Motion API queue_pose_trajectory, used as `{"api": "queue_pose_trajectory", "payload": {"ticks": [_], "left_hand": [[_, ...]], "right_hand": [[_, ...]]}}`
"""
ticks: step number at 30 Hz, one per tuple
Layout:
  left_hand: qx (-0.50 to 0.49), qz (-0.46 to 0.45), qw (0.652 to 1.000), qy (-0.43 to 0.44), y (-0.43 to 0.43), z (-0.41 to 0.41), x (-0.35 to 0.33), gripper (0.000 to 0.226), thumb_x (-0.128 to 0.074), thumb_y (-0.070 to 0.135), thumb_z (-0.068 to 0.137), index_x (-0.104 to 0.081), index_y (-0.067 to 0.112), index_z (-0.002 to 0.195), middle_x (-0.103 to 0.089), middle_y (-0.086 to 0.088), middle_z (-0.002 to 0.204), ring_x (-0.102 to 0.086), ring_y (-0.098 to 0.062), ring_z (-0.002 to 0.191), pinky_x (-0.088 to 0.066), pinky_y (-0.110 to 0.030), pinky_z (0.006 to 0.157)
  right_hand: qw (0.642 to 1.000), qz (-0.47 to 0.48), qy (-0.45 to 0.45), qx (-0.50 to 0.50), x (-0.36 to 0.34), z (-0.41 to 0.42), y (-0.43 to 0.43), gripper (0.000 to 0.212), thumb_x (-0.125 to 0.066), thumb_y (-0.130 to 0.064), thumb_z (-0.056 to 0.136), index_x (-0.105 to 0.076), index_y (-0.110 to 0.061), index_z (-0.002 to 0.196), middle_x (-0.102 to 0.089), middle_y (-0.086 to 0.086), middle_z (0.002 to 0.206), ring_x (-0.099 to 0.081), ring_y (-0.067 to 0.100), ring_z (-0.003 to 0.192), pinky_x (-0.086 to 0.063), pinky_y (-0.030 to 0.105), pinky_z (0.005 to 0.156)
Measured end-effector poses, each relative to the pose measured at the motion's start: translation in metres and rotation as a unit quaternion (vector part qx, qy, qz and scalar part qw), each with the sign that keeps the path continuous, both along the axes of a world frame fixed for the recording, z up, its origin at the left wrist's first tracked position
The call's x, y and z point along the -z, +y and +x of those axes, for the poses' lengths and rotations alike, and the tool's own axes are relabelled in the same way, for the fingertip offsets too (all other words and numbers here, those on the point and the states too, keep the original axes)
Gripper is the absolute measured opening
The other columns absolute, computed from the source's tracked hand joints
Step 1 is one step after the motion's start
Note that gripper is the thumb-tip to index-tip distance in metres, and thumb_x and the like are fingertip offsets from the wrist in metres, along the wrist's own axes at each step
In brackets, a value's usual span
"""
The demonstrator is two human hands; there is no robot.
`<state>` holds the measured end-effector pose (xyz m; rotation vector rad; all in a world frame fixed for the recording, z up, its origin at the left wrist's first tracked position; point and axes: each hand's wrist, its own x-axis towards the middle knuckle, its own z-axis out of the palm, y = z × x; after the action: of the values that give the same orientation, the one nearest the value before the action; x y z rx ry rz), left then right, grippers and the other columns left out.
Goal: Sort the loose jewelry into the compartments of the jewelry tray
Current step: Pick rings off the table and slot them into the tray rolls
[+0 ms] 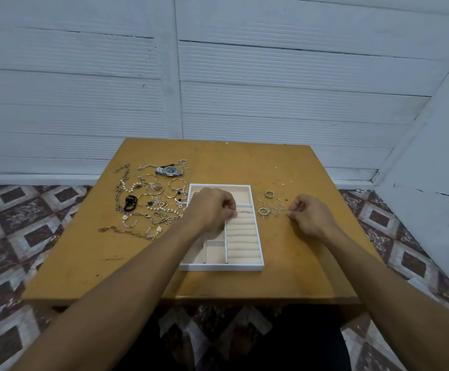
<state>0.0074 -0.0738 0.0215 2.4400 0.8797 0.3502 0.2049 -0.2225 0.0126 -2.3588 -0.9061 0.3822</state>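
Observation:
A white jewelry tray with beige lining lies mid-table; its right side holds a column of ring rolls. One ring sits at the top of those rolls. My left hand hovers over the tray's upper part, fingers curled, fingertips at the ring rolls' top edge. My right hand rests on the table to the right of the tray and pinches a thin silver ring. A cluster of loose rings lies between tray and right hand.
Left of the tray sprawls a heap of chains, bangles, pearl bracelets and earrings, with a metal watch at its far side. The wooden table stands against a white wall; patterned floor tiles surround it.

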Motion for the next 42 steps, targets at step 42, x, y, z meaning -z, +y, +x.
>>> {"api": "queue_pose_trajectory", "payload": {"ticks": [42], "left_hand": [[0.069,0.234,0.966,0.088,-0.015,-0.024,0.009,0.034,-0.048,0.027,0.097,-0.058,0.037,0.128,-0.058,-0.003,0.111,-0.047,-0.024,0.102,-0.036,-0.034,0.077]], "right_hand": [[0.985,0.123,0.111,-0.053,-0.021,-0.057,0.013,0.01,-0.065,0.003,0.077,-0.068,-0.007,0.077,-0.066,0.002,0.063,-0.062,0.014,0.061,-0.056,0.038,0.077]]}}
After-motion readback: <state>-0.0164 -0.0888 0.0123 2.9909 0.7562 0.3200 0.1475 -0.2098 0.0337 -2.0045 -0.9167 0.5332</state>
